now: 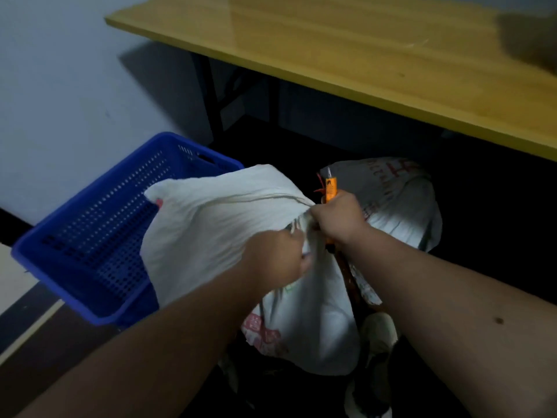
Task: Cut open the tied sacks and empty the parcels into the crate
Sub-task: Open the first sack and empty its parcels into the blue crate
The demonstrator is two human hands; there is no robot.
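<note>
Sack [217, 236] fills mid-frame, leaning on the blue crate [90, 236] at left, gathered neck toward the middle. Left hand [277, 260] bunches the neck; right hand [340, 218] pinches the cloth while clutching an orange cutter [330, 188], blade up. Probably best to keep the neck taut and slice only the tie, away from the fingers, so the parcels aren't nicked.

Count of items, floor beside table

White sacks: two, one [217, 230] at centre, one [398, 200] at centre right. Blue crate [90, 236]: one, left. Orange utility knife [331, 188]: one. Yellow table [361, 61]: one, upper right. Hands: two, left [277, 257], right [340, 218].
</note>
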